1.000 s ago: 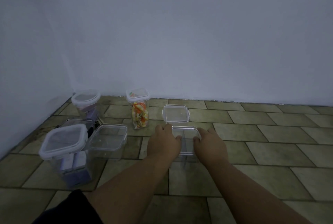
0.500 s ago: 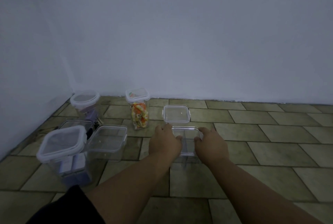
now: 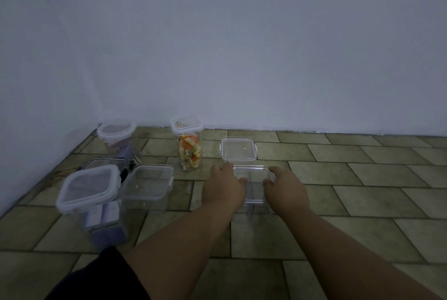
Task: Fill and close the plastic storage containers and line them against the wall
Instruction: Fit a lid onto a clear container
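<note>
Held container: an open, lidless clear container (image 3: 253,180) is kept upright between the two hands, over the tiled floor (image 3: 362,191) and well short of the wall (image 3: 242,58); nothing is seen inside it apart from a thin upright line like a divider
Left hand: the left hand (image 3: 223,191) is closed around the left rim, with its thumb laid over the near edge
Right hand: the right hand (image 3: 286,191) is closed around the right rim in the same way
Clear lid: a clear lid (image 3: 238,148) with side clips is seen flat just beyond the held container; what is under it cannot be told
Tall jar: a narrow lidded jar (image 3: 189,152), left of the lid, is packed with orange, yellow and white wrapped pieces
Corner jar: a lidded jar (image 3: 117,140) near the corner is partly filled with something purple
Large box: a lidded square box (image 3: 96,203) at front left is filled with white and purple packs
Empty box: a clear box (image 3: 147,186) just beside it is seen with nothing inside; whether its lid is on cannot be told
Change: against the earlier frames, the grasp is kept by both hands, the held container is found in the same spot, and only a slight shift of the view is noted
</note>
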